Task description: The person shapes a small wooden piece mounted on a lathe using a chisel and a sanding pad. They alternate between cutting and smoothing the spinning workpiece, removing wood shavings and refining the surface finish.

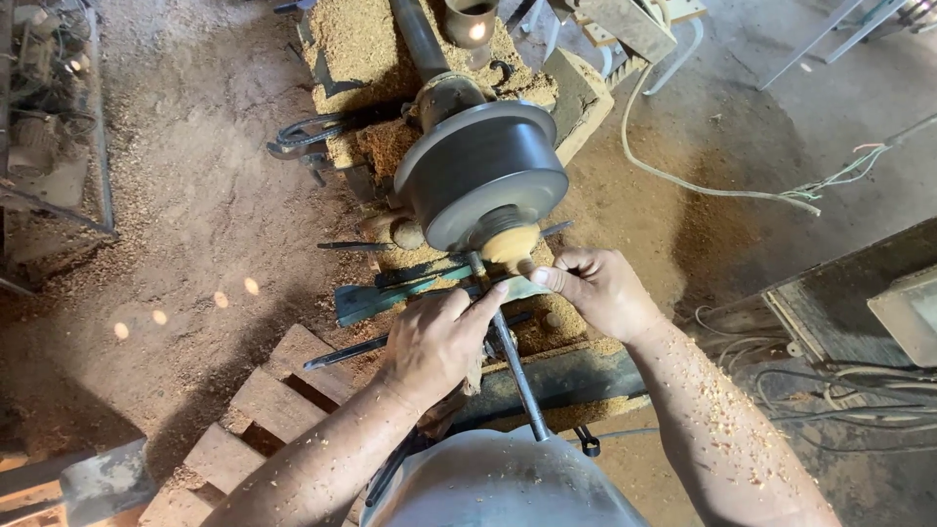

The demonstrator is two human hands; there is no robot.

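Wood slats (256, 410) lie at far left on the sawdust-strewn floor (195, 195). Next over, the left hand (436, 342) closes around a long metal turning tool (511, 356), index finger laid along the shaft. The tool's tip meets a small pale wood piece (509, 244) mounted on the lathe's dark round faceplate (480, 174), center frame. At right, the right hand (597, 290) has fingers curled, thumb & fingertips touching the wood piece. Loose cables (830, 385) trail at far right.

A dirt floor (205, 195) strewn with sawdust (673, 244) lies in bright daylight, with a white cable (683, 181) trailing across it, wooden planks (254, 410) at lower left, and tangled wires (830, 390) at right.
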